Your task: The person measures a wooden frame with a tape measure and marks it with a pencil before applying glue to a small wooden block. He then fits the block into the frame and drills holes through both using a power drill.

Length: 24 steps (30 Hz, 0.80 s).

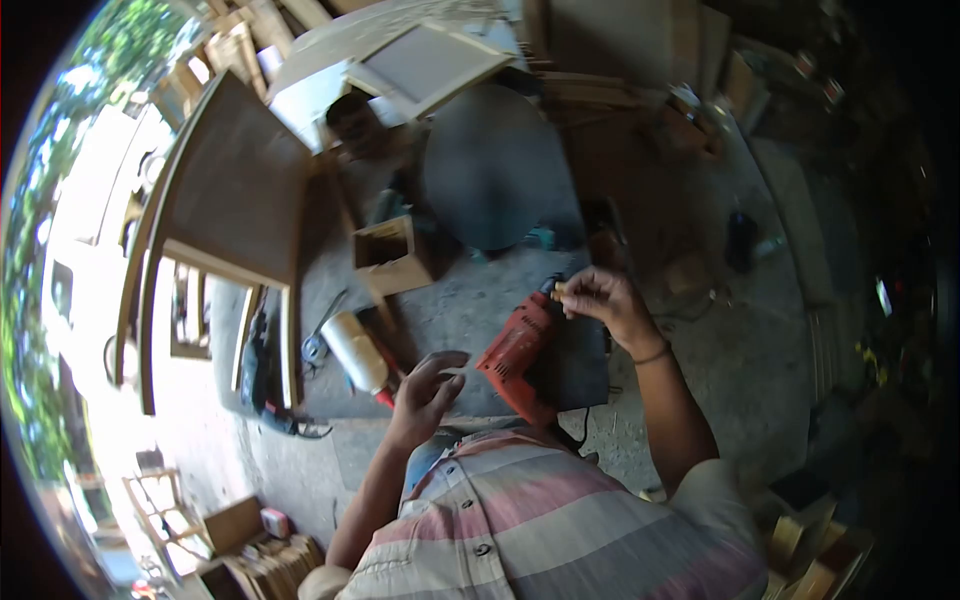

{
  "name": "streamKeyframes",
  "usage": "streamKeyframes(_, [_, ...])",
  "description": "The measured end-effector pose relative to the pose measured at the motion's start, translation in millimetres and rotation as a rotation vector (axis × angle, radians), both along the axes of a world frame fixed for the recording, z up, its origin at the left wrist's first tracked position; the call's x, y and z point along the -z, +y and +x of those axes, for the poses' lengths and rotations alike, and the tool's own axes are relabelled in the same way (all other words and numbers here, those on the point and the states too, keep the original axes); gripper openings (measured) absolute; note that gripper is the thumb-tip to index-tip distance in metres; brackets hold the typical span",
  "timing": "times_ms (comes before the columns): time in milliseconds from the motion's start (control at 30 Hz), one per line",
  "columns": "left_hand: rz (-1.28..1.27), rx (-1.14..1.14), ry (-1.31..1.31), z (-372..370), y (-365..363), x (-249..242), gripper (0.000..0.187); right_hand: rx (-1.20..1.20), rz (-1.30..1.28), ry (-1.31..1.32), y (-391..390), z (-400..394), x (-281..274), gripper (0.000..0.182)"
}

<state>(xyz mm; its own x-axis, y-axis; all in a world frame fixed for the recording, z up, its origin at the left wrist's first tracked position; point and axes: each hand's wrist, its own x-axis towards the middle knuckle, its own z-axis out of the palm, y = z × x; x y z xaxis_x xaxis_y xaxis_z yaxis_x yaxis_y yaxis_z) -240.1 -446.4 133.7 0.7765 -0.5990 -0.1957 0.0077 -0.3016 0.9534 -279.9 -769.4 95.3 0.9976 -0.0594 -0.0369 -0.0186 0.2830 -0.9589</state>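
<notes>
A red corded power drill [520, 345] lies on the grey tabletop [460, 315], its black chuck pointing away from me. My right hand [608, 308] is beside the chuck, thumb and fingers pinched on a small tan piece [559, 291] too small to name. Left of the drill's body, my left hand [430, 395] hovers with its fingers loosely bent and apart, holding nothing. Close to that hand lies a bottle with pale yellowish contents and a red tip [357, 352].
An open cardboard box [392, 256] and a dark round panel [487, 165] are on the table. At left stands a wooden-framed panel [235, 185], with a dark blue power tool [258, 370] near its legs. Another person [360, 130] is across the table.
</notes>
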Motion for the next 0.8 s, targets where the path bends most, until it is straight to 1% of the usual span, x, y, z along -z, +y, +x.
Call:
streamKeyframes(33, [-0.158,-0.026,0.117,-1.2,3.6,5.2,0.034,-0.061,-0.005,-0.01,26.9,2.5,-12.4,0.01])
streamKeyframes(100, [-0.362,-0.119,0.44,-7.2,5.5,-9.3,0.048,-0.221,-0.038,-0.038,86.2,6.6,-30.5,0.016])
streamKeyframes(133, [-0.398,-0.139,0.556,-9.3,14.9,-7.8,0.05,-0.288,-0.044,-0.051,116.1,8.3,-35.3,0.016])
streamKeyframes(167, [-0.445,-0.159,0.662,-10.2,29.3,-3.9,0.053,-0.346,-0.308,-0.175,147.3,12.9,-40.2,0.017])
streamKeyframes(200, [-0.433,-0.234,0.707,-14.7,46.5,2.1,0.055,-0.393,-0.566,-0.317,177.8,17.4,-45.1,0.017])
streamKeyframes(233, [-0.44,-0.302,0.76,-17.1,64.0,8.5,0.054,-0.462,-0.571,-0.354,208.1,21.2,-51.4,0.017])
streamKeyframes(300, [-0.546,-0.567,0.908,-22.7,101.3,22.9,0.048,-0.498,-0.89,-0.442,268.1,23.9,-61.5,0.017])
streamKeyframes(333, [-0.617,-0.591,0.91,-27.7,128.9,36.1,0.043,-0.558,-0.899,-0.362,296.4,24.2,-60.3,0.021])
streamKeyframes(367, [-0.655,-0.622,0.903,-33.4,157.9,53.3,0.043,-0.602,-0.911,-0.38,324.5,24.5,-59.6,0.021])
streamKeyframes(400, [-0.693,-0.589,0.892,-39.2,187.8,71.5,0.04,-0.655,-0.983,-0.369,352.3,24.0,-58.4,0.022])
streamKeyframes(433, [-0.724,-0.551,0.887,-45.0,214.8,76.8,0.037,-0.702,-1.054,-0.35,378.8,22.7,-56.0,0.023])
streamKeyframes(467, [-0.745,-0.563,0.896,-52.4,239.6,81.4,0.037,-0.745,-1.047,-0.389,403.6,23.8,-45.0,0.024])
streamKeyframes(533, [-0.781,-0.661,0.819,-63.0,286.8,73.5,0.029,-0.775,-1.043,-0.408,454.9,23.8,-41.3,0.025])
streamKeyframes(567, [-0.802,-0.668,0.827,-65.6,309.5,73.1,0.029,-0.792,-1.032,-0.438,476.2,25.6,-41.4,0.025])
streamKeyframes(600, [-0.857,-0.676,0.827,-67.6,332.5,71.7,0.027,-0.821,-0.885,-0.342,494.7,27.2,-40.1,0.026])
streamKeyframes(633, [-0.91,-0.687,0.83,-70.0,353.8,67.0,0.025,-0.843,-0.894,-0.333,511.5,29.2,-40.6,0.026])
streamKeyframes(700, [-0.919,-0.768,0.831,-73.0,389.0,59.8,0.025,-0.77,-0.639,-0.181,540.1,33.5,-41.0,0.021])
streamKeyframes(733, [-0.918,-0.773,0.82,-72.8,404.0,58.1,0.025,-0.776,-0.531,-0.096,548.7,38.4,-37.8,0.022])
streamKeyframes(767, [-0.917,-0.775,0.807,-71.4,416.8,56.2,0.025,-0.78,-0.536,-0.091,557.7,42.7,-37.8,0.022])
streamKeyframes(800, [-0.925,-0.777,0.814,-69.8,426.9,52.8,0.025,-0.733,-0.449,0.0,565.0,46.2,-38.6,0.021])
